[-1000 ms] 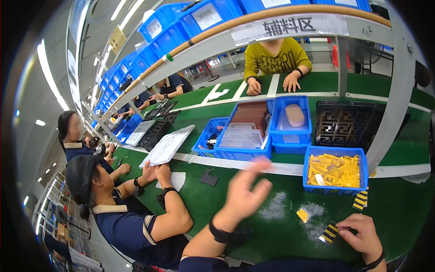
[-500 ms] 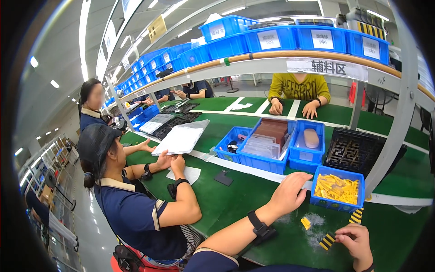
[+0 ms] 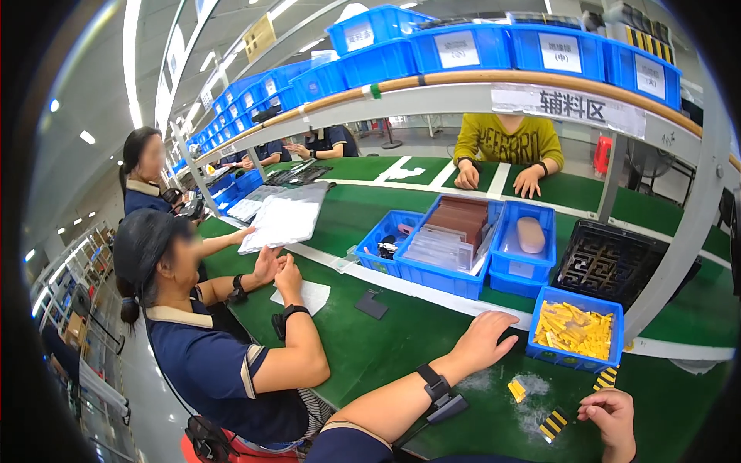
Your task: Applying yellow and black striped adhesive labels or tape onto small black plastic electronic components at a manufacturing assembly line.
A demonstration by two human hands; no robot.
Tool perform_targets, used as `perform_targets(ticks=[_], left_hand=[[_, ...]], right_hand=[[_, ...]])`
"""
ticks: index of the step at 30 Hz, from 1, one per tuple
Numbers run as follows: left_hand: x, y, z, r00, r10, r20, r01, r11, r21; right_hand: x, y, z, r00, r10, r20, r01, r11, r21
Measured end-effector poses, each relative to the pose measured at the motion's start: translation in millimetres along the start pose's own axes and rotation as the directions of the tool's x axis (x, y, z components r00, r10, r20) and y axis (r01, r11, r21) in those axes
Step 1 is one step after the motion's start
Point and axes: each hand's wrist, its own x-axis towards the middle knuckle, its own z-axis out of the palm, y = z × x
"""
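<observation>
A left hand (image 3: 485, 339) lies open and flat on the green worktop (image 3: 386, 347), a small yellow piece (image 3: 516, 390) just right of it, while the right hand (image 3: 611, 413) curls loosely beside a striped strip (image 3: 553, 424).

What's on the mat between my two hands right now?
In the head view, a small yellow piece lies on the green mat between the left hand and right hand, amid whitish smudges.

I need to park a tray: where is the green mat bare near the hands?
Bare mat lies left of the left hand, toward the small dark plate. It is crowded between the right hand, the striped pieces and the blue bin of yellow parts.
</observation>
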Motion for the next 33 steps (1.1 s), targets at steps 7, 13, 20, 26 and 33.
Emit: perform_targets(ticks=[7, 13, 20, 26, 33], left_hand=[[2, 1, -1, 1.000, 0.030, 0.006, -0.030, 0.998, -0.051], [2, 4, -4, 1.000, 0.011, -0.028, -0.013, 0.997, -0.079], [2, 3, -4, 0.997, 0.017, -0.073, -0.024, 0.995, -0.096], [0, 5, -6, 0.999, 0.013, -0.048, -0.018, 0.994, -0.104], [0, 6, -6, 0.997, 0.042, -0.069, -0.049, 0.994, -0.101]], right_hand=[[1, 1, 4, 0.967, -0.223, 0.121, 0.253, 0.823, -0.509], [2, -1, 7, 0.945, -0.244, 0.219, 0.328, 0.710, -0.623], [3, -2, 10, 0.903, -0.286, 0.321, 0.429, 0.551, -0.716], [2, -6, 12, 0.893, -0.273, 0.357, 0.448, 0.486, -0.750], [2, -7, 12, 0.897, -0.239, 0.372, 0.442, 0.472, -0.763]])
